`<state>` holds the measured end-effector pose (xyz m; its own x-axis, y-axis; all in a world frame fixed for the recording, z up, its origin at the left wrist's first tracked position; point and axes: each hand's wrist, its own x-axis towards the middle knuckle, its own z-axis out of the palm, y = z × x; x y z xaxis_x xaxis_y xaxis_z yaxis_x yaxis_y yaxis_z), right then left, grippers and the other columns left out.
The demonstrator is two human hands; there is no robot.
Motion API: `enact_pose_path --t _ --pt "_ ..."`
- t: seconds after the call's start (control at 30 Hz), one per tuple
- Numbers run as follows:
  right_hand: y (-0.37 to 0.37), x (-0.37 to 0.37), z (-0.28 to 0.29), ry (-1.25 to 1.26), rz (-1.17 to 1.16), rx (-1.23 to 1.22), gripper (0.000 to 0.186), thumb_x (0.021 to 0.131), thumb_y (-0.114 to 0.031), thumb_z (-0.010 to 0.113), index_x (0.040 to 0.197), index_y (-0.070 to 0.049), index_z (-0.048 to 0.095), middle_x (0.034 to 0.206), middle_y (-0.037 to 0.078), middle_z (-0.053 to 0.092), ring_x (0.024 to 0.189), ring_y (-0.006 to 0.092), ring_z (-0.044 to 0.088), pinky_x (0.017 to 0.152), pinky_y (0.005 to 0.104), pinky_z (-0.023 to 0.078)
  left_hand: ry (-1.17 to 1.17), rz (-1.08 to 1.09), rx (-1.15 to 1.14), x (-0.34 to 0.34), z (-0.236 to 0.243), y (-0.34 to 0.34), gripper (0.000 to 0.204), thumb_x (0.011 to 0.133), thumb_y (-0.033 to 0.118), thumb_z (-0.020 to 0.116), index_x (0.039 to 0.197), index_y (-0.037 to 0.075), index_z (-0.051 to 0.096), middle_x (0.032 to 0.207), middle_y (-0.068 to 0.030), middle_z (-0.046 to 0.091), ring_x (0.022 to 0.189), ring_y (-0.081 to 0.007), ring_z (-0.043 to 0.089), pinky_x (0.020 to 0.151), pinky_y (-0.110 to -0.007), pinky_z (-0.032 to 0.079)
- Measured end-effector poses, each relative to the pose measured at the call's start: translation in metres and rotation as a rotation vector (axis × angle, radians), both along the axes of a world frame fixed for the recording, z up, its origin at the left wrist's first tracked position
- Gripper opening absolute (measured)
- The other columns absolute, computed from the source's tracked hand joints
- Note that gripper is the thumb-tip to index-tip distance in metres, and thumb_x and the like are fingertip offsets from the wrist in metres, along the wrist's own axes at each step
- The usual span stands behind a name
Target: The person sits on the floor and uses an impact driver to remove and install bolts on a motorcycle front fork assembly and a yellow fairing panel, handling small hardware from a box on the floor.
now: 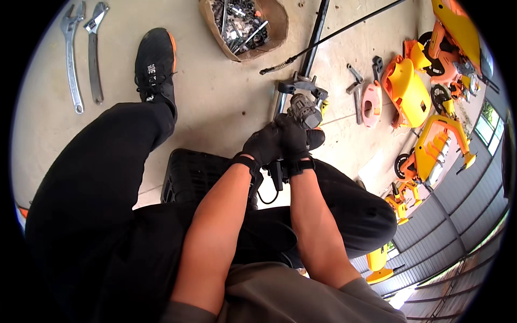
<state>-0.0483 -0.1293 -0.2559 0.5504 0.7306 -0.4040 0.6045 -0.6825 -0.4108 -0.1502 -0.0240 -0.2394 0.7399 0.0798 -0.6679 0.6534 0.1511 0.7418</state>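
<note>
Both my hands wear black gloves and are closed together in front of me. My right hand (294,139) wraps the grip of a dark grey cordless impact driver (305,111). Pressed against it from the left is my left hand (263,144), its fingers closed around the same tool, partly hidden. The driver's head lies over a front fork (280,101) on the floor, beside its dark clamp (298,86). From the clamp a black tube (315,40) runs away from me. Where the driver's tip touches is hidden.
A cardboard box (279,27) of loose bolts and metal parts stands ahead. Two adjustable wrenches (70,59) lie far left. A thin rod with a spring (278,67) crosses the tube. Hand tools (357,97), a pink ring-shaped part (371,105), yellow panels (405,91) and yellow-orange vehicles (433,148) are right. A black crate (188,175) sits beneath me.
</note>
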Motion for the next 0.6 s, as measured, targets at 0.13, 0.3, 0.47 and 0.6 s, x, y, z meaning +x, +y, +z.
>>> enact_pose_path --t 0.13,0.3,0.47,0.6 --pt "0.010 -0.008 0.004 -0.059 -0.023 -0.045 0.010 0.080 -0.014 0.061 0.086 -0.008 0.066 0.082 0.013 0.065 0.080 0.0320 0.065 0.070 0.0403 0.051 -0.006 0.004 0.083 -0.008 -0.026 0.000 0.056 0.079 0.031 0.071 0.123 0.002 0.052 0.102 -0.0206 0.068 0.088 -0.0328 0.068 0.077 -0.040 0.054" --pt "0.007 -0.015 -0.001 0.109 -0.386 0.093 0.011 0.079 -0.015 0.062 0.086 -0.008 0.066 0.081 0.013 0.066 0.080 0.0332 0.066 0.069 0.0409 0.051 -0.100 -0.191 -0.158 0.000 0.003 0.007 0.046 0.084 0.028 0.064 0.121 0.002 0.054 0.109 -0.0214 0.066 0.078 -0.0307 0.069 0.070 -0.038 0.056" --pt "0.008 -0.009 0.002 -0.026 -0.074 -0.066 0.014 0.079 -0.014 0.061 0.090 -0.007 0.067 0.084 0.014 0.067 0.082 0.0335 0.066 0.071 0.0398 0.051 0.113 -0.097 -0.001 -0.001 -0.012 0.007 0.052 0.078 0.037 0.069 0.116 0.003 0.059 0.111 -0.0232 0.065 0.105 -0.0375 0.063 0.090 -0.045 0.050" --pt "0.013 -0.018 -0.005 0.054 -0.245 0.082 0.012 0.080 -0.013 0.060 0.088 -0.007 0.066 0.083 0.014 0.066 0.081 0.0337 0.065 0.071 0.0401 0.050 -0.089 -0.146 0.097 -0.013 -0.053 -0.014 0.048 0.081 0.036 0.066 0.117 0.004 0.059 0.109 -0.0228 0.066 0.102 -0.0382 0.063 0.090 -0.044 0.050"
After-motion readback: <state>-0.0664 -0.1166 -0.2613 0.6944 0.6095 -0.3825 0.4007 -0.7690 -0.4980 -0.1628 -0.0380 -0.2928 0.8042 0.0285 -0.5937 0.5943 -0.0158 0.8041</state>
